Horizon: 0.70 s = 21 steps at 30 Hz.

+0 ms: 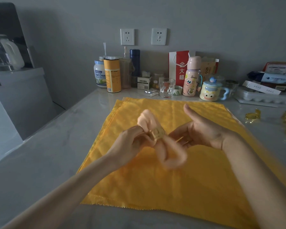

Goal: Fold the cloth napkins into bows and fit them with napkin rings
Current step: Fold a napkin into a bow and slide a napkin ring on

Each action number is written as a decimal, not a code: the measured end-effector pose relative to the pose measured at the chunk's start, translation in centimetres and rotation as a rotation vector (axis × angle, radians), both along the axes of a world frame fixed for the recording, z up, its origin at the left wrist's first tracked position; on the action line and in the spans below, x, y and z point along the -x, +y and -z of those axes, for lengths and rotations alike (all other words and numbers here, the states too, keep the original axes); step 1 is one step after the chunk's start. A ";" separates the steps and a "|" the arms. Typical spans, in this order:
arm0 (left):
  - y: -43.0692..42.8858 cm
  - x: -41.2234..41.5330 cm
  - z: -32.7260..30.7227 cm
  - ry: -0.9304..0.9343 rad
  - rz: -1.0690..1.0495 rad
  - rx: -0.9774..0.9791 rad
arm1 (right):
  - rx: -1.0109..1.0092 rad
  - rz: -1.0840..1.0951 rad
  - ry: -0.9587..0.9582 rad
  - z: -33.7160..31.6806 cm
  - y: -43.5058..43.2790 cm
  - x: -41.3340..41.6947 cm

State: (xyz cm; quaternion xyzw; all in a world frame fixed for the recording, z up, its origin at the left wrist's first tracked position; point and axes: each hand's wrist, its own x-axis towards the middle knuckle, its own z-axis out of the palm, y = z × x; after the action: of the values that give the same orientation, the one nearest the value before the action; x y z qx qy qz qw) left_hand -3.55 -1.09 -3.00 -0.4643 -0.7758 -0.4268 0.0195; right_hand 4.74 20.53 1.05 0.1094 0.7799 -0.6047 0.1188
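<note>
The grey tabletop (40, 154) carries a stack of yellow napkins (172, 187) spread flat across its middle, their zigzag hems running close to the near edge and their far corners reaching toward the row of jars and cups (167, 87) along the back edge. Held up over the middle of that stack is a peach napkin (170, 154), gathered at its waist so that one lobe puffs up toward the back and a larger, blurred lobe hangs down toward the front. The left hand (130, 142) comes in from the near-left corner and pinches the cloth just left of the waist, fingers curled round it. The right hand (203, 131) is on the other side, palm turned up toward the onlooker, thumb standing clear, fingers bent in toward the cloth just right of the waist; blur hides whether they have hold of it. A gold ring (158, 133) sits round the waist, between the two hands and touching the left fingertips. Spare rings (253, 115) lie on bare tabletop near the right edge, well apart from the hands.
</note>
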 end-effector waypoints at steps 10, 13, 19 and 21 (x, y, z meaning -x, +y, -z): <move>1.4 -0.8 0.2 0.065 -0.020 -0.026 | -0.059 0.019 0.379 0.7 -3.0 0.6; 1.4 -1.2 0.6 0.084 -0.004 -0.021 | -0.128 0.100 0.543 1.2 -3.2 1.1; 1.6 -1.6 0.3 0.167 -0.028 -0.030 | 0.361 0.432 0.569 1.8 -3.0 1.9; 1.5 -2.0 0.2 0.167 -0.033 -0.011 | 0.396 0.465 0.585 1.9 -3.1 2.1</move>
State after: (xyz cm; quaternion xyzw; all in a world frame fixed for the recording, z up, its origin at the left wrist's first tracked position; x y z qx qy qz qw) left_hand -1.55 0.40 -3.19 -0.4854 -0.7765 -0.3906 0.0938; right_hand 2.65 17.42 -0.81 0.0813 0.6041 -0.7590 -0.2287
